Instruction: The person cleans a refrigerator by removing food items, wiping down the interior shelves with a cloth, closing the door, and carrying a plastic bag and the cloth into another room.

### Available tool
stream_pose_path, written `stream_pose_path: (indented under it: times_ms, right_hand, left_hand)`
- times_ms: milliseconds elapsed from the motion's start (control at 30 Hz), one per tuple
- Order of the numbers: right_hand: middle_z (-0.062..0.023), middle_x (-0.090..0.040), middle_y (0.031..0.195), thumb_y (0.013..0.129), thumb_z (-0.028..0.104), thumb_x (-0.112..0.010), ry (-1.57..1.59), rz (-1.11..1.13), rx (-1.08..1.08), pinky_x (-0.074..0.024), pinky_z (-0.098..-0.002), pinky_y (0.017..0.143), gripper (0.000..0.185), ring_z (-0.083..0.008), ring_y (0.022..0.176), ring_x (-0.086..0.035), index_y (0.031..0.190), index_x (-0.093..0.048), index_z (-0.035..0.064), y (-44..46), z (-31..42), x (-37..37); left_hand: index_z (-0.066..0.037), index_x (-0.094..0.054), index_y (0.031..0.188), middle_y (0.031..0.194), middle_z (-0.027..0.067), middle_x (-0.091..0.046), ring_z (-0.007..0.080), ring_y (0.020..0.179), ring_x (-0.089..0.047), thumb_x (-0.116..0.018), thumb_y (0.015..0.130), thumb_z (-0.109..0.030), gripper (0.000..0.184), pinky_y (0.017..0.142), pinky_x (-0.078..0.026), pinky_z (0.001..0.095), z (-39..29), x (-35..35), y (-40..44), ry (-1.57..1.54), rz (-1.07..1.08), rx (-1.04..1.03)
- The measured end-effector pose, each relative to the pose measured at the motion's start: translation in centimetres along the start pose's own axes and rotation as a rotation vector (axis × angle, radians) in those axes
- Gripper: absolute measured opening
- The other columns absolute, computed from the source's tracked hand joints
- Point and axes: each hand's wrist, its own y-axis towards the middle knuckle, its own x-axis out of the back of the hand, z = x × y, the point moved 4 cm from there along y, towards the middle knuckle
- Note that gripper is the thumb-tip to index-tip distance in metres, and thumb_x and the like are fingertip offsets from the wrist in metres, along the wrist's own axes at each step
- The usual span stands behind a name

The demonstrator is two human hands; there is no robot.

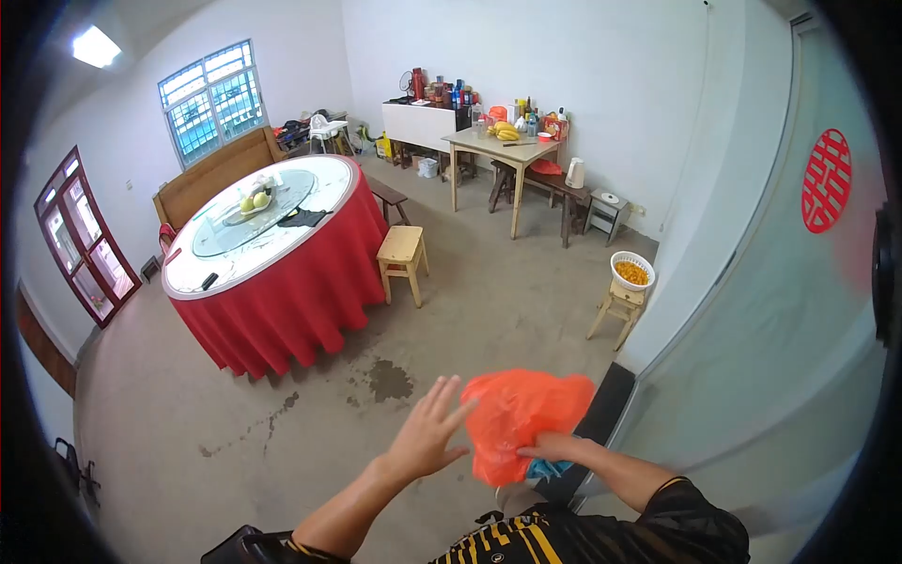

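Note:
A thin orange-red plastic bag (pixel 521 414) hangs in front of my body. My right hand (pixel 556 446) is closed on its lower right part. A bit of teal material (pixel 547 468) shows just below those fingers; I cannot make out whether it is held too. My left hand (pixel 430 434) is raised at the bag's left side with its fingers spread, holding nothing. Its fingertips come close to the bag's edge, and I cannot tell whether they touch. What the bag contains, if anything, is hidden.
A round table (pixel 282 315) with a red cloth stands ahead left, a wooden stool (pixel 402 252) beside it. To the right, a white basket (pixel 632 271) of orange pieces rests on another stool (pixel 615 315). A frosted glass door (pixel 742 376) borders my right. Wet patches (pixel 388 380) mark the floor.

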Motion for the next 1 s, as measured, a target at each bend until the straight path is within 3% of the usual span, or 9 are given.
stream_pose_path:
  times_ms: [167, 267, 433, 467, 500, 633, 800, 867, 1000]
  right_hand:
    - [-0.0187, -0.061, 0.08, 0.082, 0.047, -0.044, 0.078, -0.286, 0.531, -0.0448, -0.0421, 0.072, 0.045, -0.0369, 0.077, -0.057, 0.091, -0.06, 0.0056, 5.6, -2.1, 7.6]
    - [-0.0195, -0.058, 0.069, 0.082, 0.046, -0.045, -0.259, -0.014, 0.573, -0.0453, -0.0416, 0.064, 0.048, -0.0369, 0.068, -0.056, 0.078, -0.06, 0.001, 8.9, -1.7, 11.8]
    - [-0.0206, -0.05, 0.053, 0.081, 0.046, -0.047, -0.07, 0.041, 0.749, -0.0426, -0.0404, 0.054, 0.055, -0.0371, 0.054, -0.051, 0.059, -0.054, -0.0035, 10.5, 1.5, 21.1]
    - [-0.021, -0.047, 0.049, 0.081, 0.046, -0.048, 0.017, 0.017, 0.774, -0.0416, -0.0401, 0.052, 0.057, -0.0373, 0.051, -0.049, 0.054, -0.052, -0.0042, 11.7, 1.3, 22.4]
    - [-0.0198, -0.049, 0.052, 0.081, 0.045, -0.049, 0.026, 0.106, 0.759, -0.0404, -0.0399, 0.053, 0.053, -0.0342, 0.051, -0.049, 0.061, -0.053, -0.004, 13.6, 0.9, 23.1]
    - [-0.0196, -0.052, 0.059, 0.081, 0.044, -0.05, 0.215, 0.165, 0.768, -0.0403, -0.0372, 0.055, 0.049, -0.0297, 0.055, -0.051, 0.073, -0.053, -0.0041, 20.7, -0.6, 25.9]
    - [-0.0122, -0.06, 0.083, 0.082, 0.031, -0.055, 0.462, -0.121, 0.544, -0.0434, -0.031, 0.066, 0.036, -0.0152, 0.077, -0.056, 0.096, -0.053, -0.0016, 26.1, -2.5, 37.9]
    - [-0.0127, -0.059, 0.099, 0.082, 0.027, -0.056, 0.855, -0.22, 0.438, -0.0433, -0.0286, 0.079, 0.037, -0.0157, 0.092, -0.055, 0.108, -0.052, 0.0, 29.6, -7.4, 40.0]
    - [-0.0119, -0.053, 0.113, 0.079, 0.026, -0.062, 0.956, -0.494, 0.108, -0.0435, -0.0301, 0.082, 0.062, -0.0159, 0.099, -0.053, 0.129, -0.031, 0.0054, 32.7, -17.6, 41.1]
  left_hand:
    - [-0.012, -0.028, 0.132, 0.138, 0.0212, -0.016, 0.037, 0.129, -0.012, -0.076, 0.053, -0.037, 0.095, 0.102, -0.016, 0.0491, 5.6, -9.2, 7.1, 0.112, 0.292, -0.043]
    - [-0.011, -0.028, 0.131, 0.138, 0.0213, -0.015, 0.0369, 0.13, -0.01, -0.076, 0.052, -0.04, 0.097, 0.103, -0.015, 0.0491, 8.1, -11.6, 11.1, 0.055, 0.309, -0.045]
    - [-0.009, -0.031, 0.128, 0.123, 0.0206, -0.041, 0.0317, 0.119, -0.036, -0.072, 0.058, -0.031, 0.085, 0.099, -0.025, 0.045, 13.2, -14.4, 15.3, -0.208, 0.231, -0.057]
    - [-0.008, -0.036, 0.125, 0.114, 0.0192, -0.048, 0.031, 0.111, -0.043, -0.07, 0.06, -0.025, 0.076, 0.094, -0.031, 0.0429, 14.5, -14.7, 15.7, -0.317, 0.266, 0.121]
    - [-0.007, -0.04, 0.122, 0.105, 0.0178, -0.055, 0.0303, 0.102, -0.05, -0.067, 0.061, -0.02, 0.068, 0.089, -0.037, 0.0407, 16.3, -15.0, 16.2, -0.423, 0.303, 0.299]
    - [-0.006, -0.058, 0.096, 0.09, 0.0114, -0.061, 0.028, 0.088, -0.056, -0.06, 0.06, -0.009, 0.035, 0.076, -0.041, 0.0386, 22.6, -13.1, 20.9, -0.402, 0.159, 0.213]
    - [-0.005, -0.058, 0.092, 0.085, 0.0109, -0.061, 0.0253, 0.072, -0.059, -0.057, 0.061, -0.006, 0.031, 0.066, -0.046, 0.0359, 36.6, -13.2, 28.7, -0.133, -0.129, 0.076]
    - [-0.002, -0.056, 0.094, 0.086, 0.0077, -0.06, 0.0184, 0.071, -0.058, -0.052, 0.069, -0.005, 0.026, 0.061, -0.047, 0.032, 45.6, -14.8, 29.5, -0.642, -0.196, 0.809]
    - [-0.002, -0.055, 0.096, 0.084, 0.0052, -0.059, 0.015, 0.07, -0.057, -0.046, 0.077, -0.006, 0.021, 0.062, -0.046, 0.0296, 51.2, -11.4, 37.9, -1.447, -0.646, 0.852]
